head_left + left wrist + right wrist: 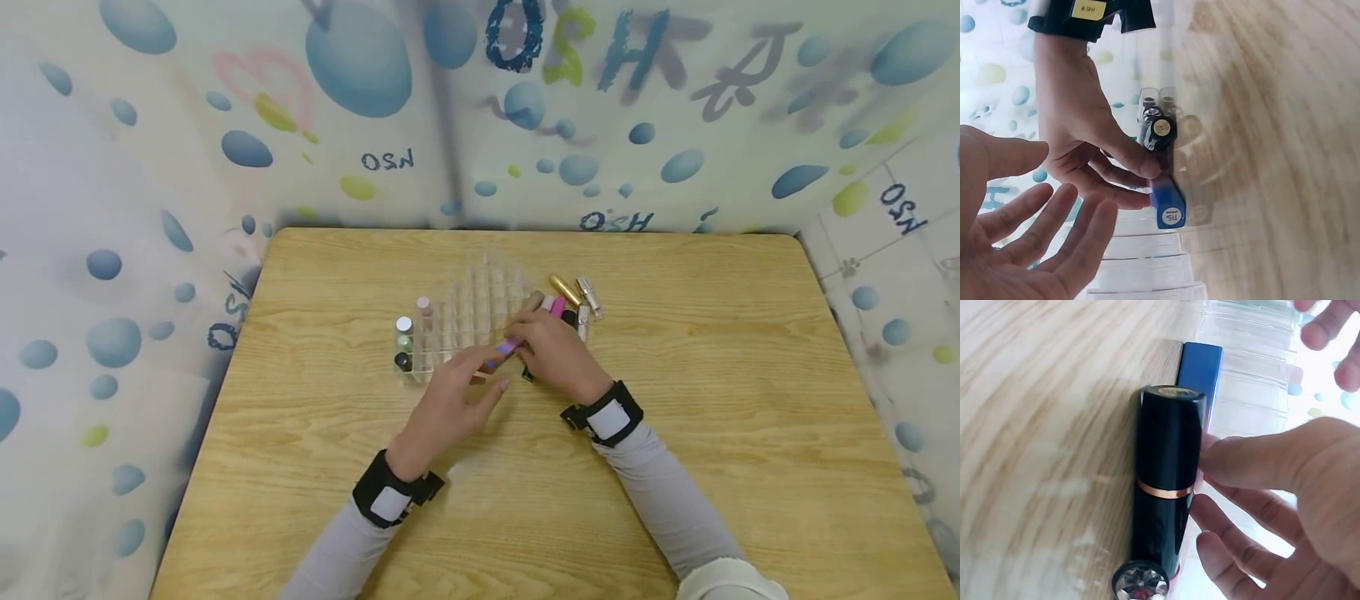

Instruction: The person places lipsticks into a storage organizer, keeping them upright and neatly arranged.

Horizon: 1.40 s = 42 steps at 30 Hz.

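Observation:
My right hand (pixel 555 352) pinches a blue-to-purple lipstick tube (pixel 1170 203) between thumb and fingers. Its blue end, with a round white label, points left toward the organizer. Loosely bent and holding nothing, my left hand (pixel 453 398) is close to that blue end. A clear, stepped lipstick organizer (pixel 480 292) stands just beyond both hands, its front partly hidden by them. Beside the right fingers lies a black lipstick tube (pixel 1166 444) with a copper-coloured ring. A faceted, jewel-like end (pixel 1141 582) shows just below it in the right wrist view.
Several tubes lie right of the organizer, among them a gold one (pixel 565 289), a bright pink one (pixel 558 307) and a clear-and-silver one (pixel 589 297). The organizer's left side holds a white-capped tube (pixel 404 324), a black one (pixel 403 362) and a pale pink one (pixel 424 307).

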Tool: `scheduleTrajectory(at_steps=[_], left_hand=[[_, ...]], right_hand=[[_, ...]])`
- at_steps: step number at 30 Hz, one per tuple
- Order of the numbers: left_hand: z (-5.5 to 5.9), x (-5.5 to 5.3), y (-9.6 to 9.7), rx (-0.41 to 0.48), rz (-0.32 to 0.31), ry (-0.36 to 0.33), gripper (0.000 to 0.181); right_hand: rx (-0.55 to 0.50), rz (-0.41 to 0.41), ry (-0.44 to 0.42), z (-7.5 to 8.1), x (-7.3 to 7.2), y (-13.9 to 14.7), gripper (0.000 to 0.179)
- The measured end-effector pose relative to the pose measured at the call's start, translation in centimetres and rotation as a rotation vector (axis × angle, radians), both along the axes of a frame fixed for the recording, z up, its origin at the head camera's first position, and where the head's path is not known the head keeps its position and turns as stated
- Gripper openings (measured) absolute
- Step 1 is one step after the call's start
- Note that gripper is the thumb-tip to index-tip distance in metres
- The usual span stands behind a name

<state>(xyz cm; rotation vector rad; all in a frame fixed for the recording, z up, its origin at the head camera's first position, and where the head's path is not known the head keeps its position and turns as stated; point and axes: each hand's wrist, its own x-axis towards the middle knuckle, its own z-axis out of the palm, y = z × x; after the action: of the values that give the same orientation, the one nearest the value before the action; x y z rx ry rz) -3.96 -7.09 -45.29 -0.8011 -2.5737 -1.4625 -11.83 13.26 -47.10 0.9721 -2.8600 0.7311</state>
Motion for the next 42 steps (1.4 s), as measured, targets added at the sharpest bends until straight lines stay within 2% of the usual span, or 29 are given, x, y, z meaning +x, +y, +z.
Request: scheduleTrajectory(at_steps=[4, 6, 13, 23, 28, 34, 42], left_hand=[[-0.5, 0.3, 0.1, -0.008, 0.031, -0.036, 0.035], [-0.7, 0.4, 0.2, -0.023, 0.055, -0.028, 0.034], [-1.2, 0.9, 0.8, -0.184, 0.127, 0.136, 0.038], [-0.8, 0.3, 1.1, -0.316, 0.182, 0.259, 0.041], [-0.4, -0.2, 0.9, -0.354, 0.171, 0.294, 0.041], [-0.3, -0.7, 0.6, -0.393, 0.135, 0.329, 0.04], [-0.2, -0.8, 0.8, -0.377, 0.081, 0.304, 0.029]], right_hand=[[-0.006, 0.011, 0.02, -0.2, -0.1, -0.1, 0.018], [-0.012, 0.016, 0.026, -0.3, -0.2, -0.1, 0.018], [-0.01, 0.032, 0.054, -0.4, -0.1, -0.2, 0.012], [-0.024, 0.008, 0.067, 0.9, 1.0, 0.5, 0.009], [-0.044, -0.004, 0.068, 1.6, 1.9, 0.9, 0.006], [-0.083, -0.003, -0.006, 2.5, 2.9, 1.2, 0.007], [-0.106, 0.019, 0.015, 2.9, 3.7, 1.4, 0.011]])
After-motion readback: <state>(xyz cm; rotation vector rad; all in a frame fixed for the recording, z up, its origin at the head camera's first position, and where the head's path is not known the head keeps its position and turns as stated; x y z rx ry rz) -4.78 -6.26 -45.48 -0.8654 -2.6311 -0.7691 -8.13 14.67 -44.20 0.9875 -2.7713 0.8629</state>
